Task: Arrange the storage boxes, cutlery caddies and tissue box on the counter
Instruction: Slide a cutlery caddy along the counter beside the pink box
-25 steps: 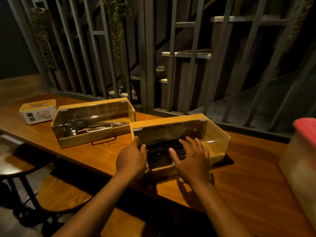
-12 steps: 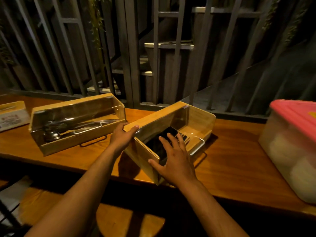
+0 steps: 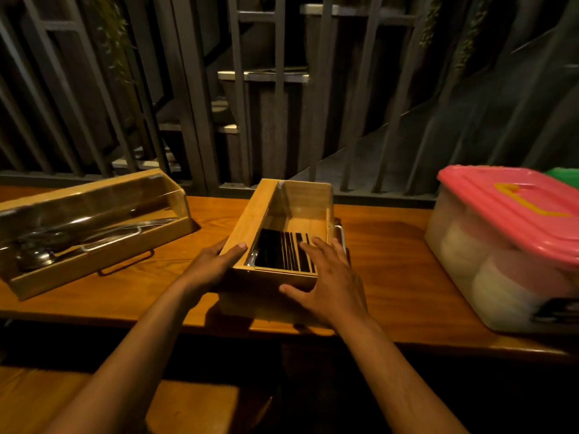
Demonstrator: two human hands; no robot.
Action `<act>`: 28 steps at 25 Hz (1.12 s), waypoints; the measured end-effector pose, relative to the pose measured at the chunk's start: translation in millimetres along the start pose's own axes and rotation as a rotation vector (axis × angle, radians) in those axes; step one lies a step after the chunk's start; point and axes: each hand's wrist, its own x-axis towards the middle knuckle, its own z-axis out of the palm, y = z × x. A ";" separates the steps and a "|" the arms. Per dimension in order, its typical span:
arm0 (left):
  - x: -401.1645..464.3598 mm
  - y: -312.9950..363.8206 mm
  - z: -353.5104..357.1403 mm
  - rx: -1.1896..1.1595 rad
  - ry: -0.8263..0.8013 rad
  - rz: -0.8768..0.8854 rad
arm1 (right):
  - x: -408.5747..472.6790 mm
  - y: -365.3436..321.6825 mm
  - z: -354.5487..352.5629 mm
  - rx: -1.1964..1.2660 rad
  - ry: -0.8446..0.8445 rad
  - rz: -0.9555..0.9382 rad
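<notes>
Both hands clasp the chopstick caddy: left hand on its left wall, right hand spread over its near-right corner; long axis runs near-to-far.

A wooden caddy of dark sticks (probably chopsticks) stands endwise; another caddy holds metal cutlery beside a pink-lidded box.

Slatted railing: dark upright and slanted bars, running behind the full width of the view. Staircase: pale-edged steps, seen through the bars, centre. Hanging plants: thin trailing leaves, upper left and upper right. Wooden bench: lower left, below the near edge, partly in shadow.
</notes>
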 end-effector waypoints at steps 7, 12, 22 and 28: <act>-24.6 21.4 83.7 -0.029 0.073 0.040 | -21.3 73.4 -34.4 -0.005 0.026 0.005; -35.2 40.9 156.3 -0.065 0.096 0.093 | -24.7 136.7 -78.1 -0.007 -0.010 0.033; -50.8 53.8 234.1 -0.044 0.144 0.163 | -47.2 204.7 -119.9 0.076 -0.018 -0.018; -62.6 60.4 237.0 -0.015 0.150 0.155 | -45.9 208.1 -121.7 0.076 -0.020 -0.028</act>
